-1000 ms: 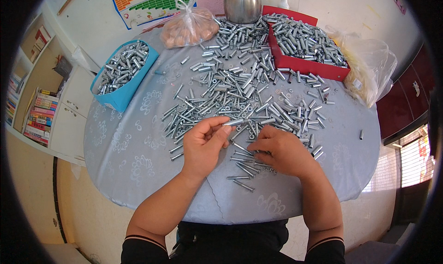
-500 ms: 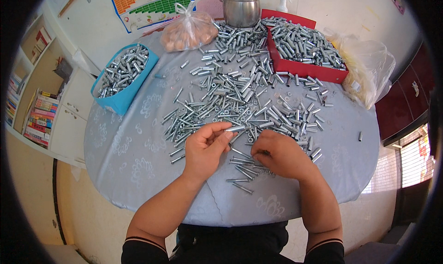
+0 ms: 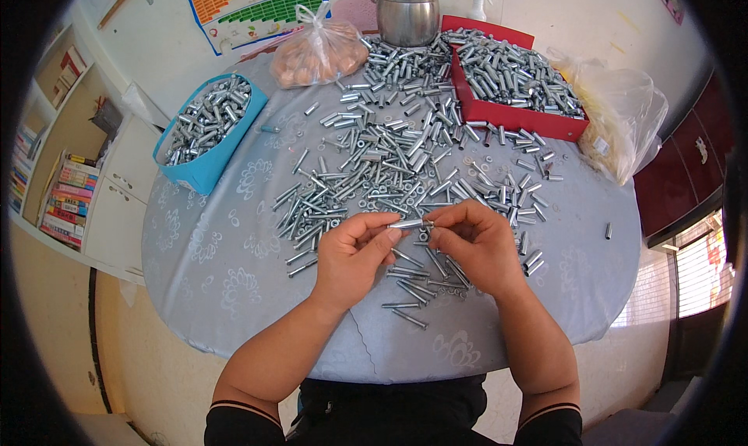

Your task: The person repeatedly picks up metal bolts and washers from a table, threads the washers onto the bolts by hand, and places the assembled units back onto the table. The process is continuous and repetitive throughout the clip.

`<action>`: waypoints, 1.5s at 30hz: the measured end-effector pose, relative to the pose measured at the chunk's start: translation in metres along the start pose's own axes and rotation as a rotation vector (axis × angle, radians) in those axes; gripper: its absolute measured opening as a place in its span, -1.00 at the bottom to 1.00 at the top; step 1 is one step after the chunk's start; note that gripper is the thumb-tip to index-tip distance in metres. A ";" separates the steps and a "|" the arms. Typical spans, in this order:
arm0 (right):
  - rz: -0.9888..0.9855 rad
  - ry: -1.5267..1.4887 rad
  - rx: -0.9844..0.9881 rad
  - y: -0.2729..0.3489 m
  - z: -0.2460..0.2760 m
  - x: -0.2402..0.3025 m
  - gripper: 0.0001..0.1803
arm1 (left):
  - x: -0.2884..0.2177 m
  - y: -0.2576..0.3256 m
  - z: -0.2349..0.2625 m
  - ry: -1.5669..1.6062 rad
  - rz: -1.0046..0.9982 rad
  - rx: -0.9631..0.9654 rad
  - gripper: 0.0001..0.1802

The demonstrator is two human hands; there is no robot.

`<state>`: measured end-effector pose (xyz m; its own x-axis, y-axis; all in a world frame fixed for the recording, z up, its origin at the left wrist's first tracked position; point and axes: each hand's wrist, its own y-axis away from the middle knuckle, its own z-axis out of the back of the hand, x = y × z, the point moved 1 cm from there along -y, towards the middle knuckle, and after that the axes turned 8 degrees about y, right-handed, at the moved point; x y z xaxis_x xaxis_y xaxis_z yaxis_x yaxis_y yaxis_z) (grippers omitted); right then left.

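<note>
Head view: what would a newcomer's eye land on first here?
First the heap of silvery metal bolts spread over the middle of the round grey table. Just below it, the left hand and right hand pinch one bolt between them. A blue tray far left and a red tray at the back hold more bolts.

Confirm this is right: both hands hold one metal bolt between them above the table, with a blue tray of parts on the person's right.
Not quite. The blue tray sits on the person's left; the red tray is on the right. The head view shows it. Both the left hand and right hand do hold one metal bolt.
</note>
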<state>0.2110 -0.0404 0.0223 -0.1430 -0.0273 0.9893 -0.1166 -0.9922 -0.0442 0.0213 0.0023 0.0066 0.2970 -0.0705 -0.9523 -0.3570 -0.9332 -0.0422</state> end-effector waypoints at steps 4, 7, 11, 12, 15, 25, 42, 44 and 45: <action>0.005 0.013 0.014 0.000 0.001 -0.001 -0.87 | 0.001 0.000 0.002 0.013 0.004 0.024 -0.77; 0.013 0.052 0.018 0.000 0.003 0.002 -0.87 | 0.000 0.001 0.003 0.027 0.002 0.035 -0.76; -0.015 -0.035 0.037 0.001 0.003 0.008 -0.87 | 0.000 0.000 0.003 0.033 0.004 0.034 -0.76; -0.019 -0.032 0.039 0.001 0.004 0.008 -0.87 | -0.001 0.000 0.002 0.030 0.001 0.031 -0.77; -0.015 -0.032 0.050 0.000 0.004 0.005 -0.86 | -0.003 0.001 0.000 0.025 -0.003 0.028 -0.78; -0.041 0.002 0.111 0.000 0.005 0.005 -0.75 | 0.000 0.000 0.004 0.031 0.012 0.088 -0.78; 0.329 0.807 0.669 0.011 0.029 0.024 -0.89 | -0.001 -0.002 0.004 0.064 -0.021 0.012 -0.78; 0.346 0.857 0.647 0.013 0.028 0.023 -0.88 | -0.002 -0.001 0.003 0.060 -0.017 0.013 -0.78; 0.355 0.882 0.636 0.014 0.028 0.023 -0.87 | -0.002 -0.001 0.003 0.061 -0.017 0.015 -0.78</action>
<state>0.2335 -0.0582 0.0486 -0.7379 -0.4727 0.4817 0.5509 -0.8342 0.0253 0.0182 0.0044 0.0074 0.3566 -0.0761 -0.9312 -0.3640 -0.9292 -0.0634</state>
